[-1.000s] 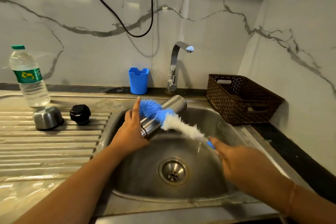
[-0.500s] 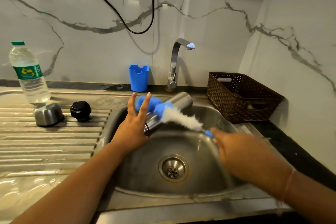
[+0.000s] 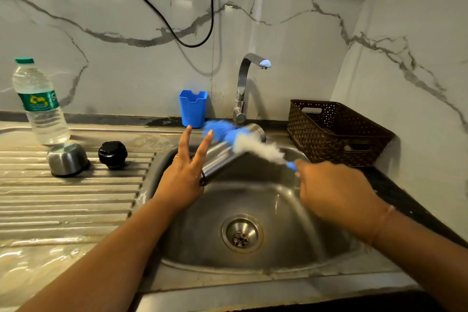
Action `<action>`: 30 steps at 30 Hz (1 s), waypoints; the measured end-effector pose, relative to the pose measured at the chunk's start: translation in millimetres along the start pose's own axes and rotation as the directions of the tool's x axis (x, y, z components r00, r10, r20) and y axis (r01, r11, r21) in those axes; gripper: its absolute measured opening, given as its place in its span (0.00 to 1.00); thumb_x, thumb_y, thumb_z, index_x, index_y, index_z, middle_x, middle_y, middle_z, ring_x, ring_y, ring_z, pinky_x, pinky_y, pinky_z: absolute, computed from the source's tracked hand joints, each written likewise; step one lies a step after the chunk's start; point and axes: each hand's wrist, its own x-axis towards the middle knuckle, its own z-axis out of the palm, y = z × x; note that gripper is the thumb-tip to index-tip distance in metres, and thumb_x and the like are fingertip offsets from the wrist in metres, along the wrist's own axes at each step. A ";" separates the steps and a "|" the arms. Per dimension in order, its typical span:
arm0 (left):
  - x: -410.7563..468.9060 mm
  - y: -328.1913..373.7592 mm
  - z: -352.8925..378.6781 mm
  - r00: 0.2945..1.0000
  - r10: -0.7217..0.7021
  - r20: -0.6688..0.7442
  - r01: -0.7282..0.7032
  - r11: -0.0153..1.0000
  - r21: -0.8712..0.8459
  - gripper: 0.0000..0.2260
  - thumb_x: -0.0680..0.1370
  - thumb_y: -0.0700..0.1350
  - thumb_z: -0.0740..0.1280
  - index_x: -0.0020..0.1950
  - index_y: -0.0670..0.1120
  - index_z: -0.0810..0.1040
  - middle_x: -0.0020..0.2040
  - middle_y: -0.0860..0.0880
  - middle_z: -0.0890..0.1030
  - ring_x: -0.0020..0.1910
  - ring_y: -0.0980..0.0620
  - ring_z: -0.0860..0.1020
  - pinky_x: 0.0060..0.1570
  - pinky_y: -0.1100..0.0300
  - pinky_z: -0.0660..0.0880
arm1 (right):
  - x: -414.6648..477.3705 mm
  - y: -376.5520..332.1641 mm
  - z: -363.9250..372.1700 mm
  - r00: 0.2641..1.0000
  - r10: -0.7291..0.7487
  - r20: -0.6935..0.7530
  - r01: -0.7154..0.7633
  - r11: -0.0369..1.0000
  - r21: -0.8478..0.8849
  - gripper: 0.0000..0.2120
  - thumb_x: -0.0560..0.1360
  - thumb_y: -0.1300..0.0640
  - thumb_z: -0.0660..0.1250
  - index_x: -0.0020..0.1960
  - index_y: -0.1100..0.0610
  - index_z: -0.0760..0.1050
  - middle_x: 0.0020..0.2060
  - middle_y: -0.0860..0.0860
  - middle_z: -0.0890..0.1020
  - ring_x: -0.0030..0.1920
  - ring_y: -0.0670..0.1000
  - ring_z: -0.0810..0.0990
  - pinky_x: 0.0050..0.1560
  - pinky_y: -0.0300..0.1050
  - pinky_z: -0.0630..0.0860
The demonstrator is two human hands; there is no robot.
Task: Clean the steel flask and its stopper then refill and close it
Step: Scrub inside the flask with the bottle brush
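The steel flask point(image 3: 228, 153) is being held tilted over the sink point(image 3: 291, 210) by the left hand point(image 3: 182, 180), two fingers point(image 3: 183, 144) being kept straight, probably to leave room for the brush point(image 3: 253, 145) being gripped by the right hand point(image 3: 329, 190). Its black stopper point(image 3: 112, 154) is being kept aside, left, on the ribbed drainboard point(image 3: 63, 197), below a marble wall point(image 3: 101, 71).

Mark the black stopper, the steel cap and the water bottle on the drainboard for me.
black stopper point(image 3: 112, 154): head view, on its domed top.
steel cap point(image 3: 67, 159): head view, on its rounded side wall.
water bottle point(image 3: 38, 102): head view, on its green label.
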 end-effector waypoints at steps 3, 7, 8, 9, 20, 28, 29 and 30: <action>-1.2 0.0 2.2 1.000 -0.005 0.001 0.005 0.999 0.035 0.61 0.62 0.32 0.74 0.73 0.64 0.31 0.76 0.37 0.42 0.45 0.43 0.77 0.34 0.61 0.68 | 13.3 7.1 -4.7 0.995 0.092 -0.041 -0.094 0.995 -0.036 0.15 0.79 0.57 0.53 0.64 0.55 0.68 0.34 0.48 0.69 0.34 0.50 0.71 0.31 0.42 0.63; -3.4 0.3 2.9 0.997 -0.075 0.001 0.075 0.997 -0.021 0.59 0.67 0.33 0.72 0.70 0.66 0.27 0.76 0.39 0.35 0.53 0.42 0.76 0.40 0.60 0.70 | -14.4 -25.4 6.9 0.999 -0.038 -0.013 0.039 0.999 0.001 0.23 0.80 0.57 0.52 0.75 0.53 0.55 0.51 0.53 0.80 0.51 0.56 0.80 0.43 0.47 0.70; -3.1 1.0 1.5 0.993 -0.122 0.005 0.122 0.992 -0.045 0.58 0.68 0.34 0.72 0.70 0.67 0.27 0.76 0.40 0.34 0.56 0.41 0.76 0.43 0.59 0.71 | -24.7 -34.9 8.8 0.995 -0.102 0.007 0.102 0.995 -0.002 0.26 0.80 0.57 0.51 0.76 0.52 0.51 0.53 0.53 0.80 0.52 0.56 0.79 0.42 0.46 0.68; -2.6 2.6 -0.5 0.984 -0.175 0.015 0.176 0.982 -0.064 0.57 0.69 0.35 0.72 0.69 0.67 0.27 0.76 0.41 0.32 0.58 0.41 0.75 0.45 0.59 0.71 | -30.7 -40.6 9.8 0.989 -0.142 0.028 0.143 0.990 -0.008 0.27 0.80 0.56 0.51 0.77 0.51 0.48 0.55 0.52 0.79 0.53 0.56 0.78 0.41 0.46 0.65; 4.8 13.0 7.6 0.795 -0.560 0.234 0.581 0.591 -0.561 0.58 0.65 0.40 0.79 0.77 0.55 0.37 0.53 0.50 0.74 0.47 0.51 0.77 0.41 0.60 0.73 | 2.4 -20.2 24.4 0.998 -0.059 -0.032 0.060 0.998 0.025 0.26 0.80 0.56 0.50 0.76 0.49 0.50 0.42 0.52 0.78 0.43 0.54 0.79 0.34 0.45 0.66; 11.1 9.2 -3.4 0.686 -0.446 0.575 0.527 -0.240 -0.815 0.25 0.63 0.41 0.74 0.57 0.37 0.74 0.44 0.42 0.78 0.36 0.51 0.79 0.35 0.56 0.81 | 20.4 5.7 12.5 0.991 -0.012 -0.135 0.014 1.000 0.016 0.21 0.82 0.52 0.47 0.75 0.49 0.56 0.47 0.54 0.81 0.45 0.56 0.80 0.39 0.46 0.68; 11.7 12.2 -5.4 0.682 -0.409 0.607 0.531 -0.293 -0.795 0.22 0.64 0.42 0.73 0.56 0.38 0.74 0.44 0.42 0.78 0.38 0.50 0.79 0.35 0.56 0.81 | 23.0 8.1 9.7 0.989 0.002 -0.148 0.002 1.000 0.023 0.21 0.82 0.52 0.47 0.74 0.49 0.57 0.48 0.54 0.81 0.45 0.57 0.80 0.39 0.46 0.67; 11.8 15.1 -7.7 0.672 -0.375 0.638 0.541 -0.338 -0.770 0.20 0.66 0.42 0.72 0.55 0.38 0.74 0.45 0.41 0.78 0.40 0.48 0.80 0.35 0.56 0.81 | 23.1 7.7 7.7 0.989 -0.001 -0.148 0.004 1.000 0.024 0.20 0.82 0.52 0.47 0.74 0.49 0.57 0.47 0.55 0.81 0.44 0.57 0.80 0.39 0.46 0.67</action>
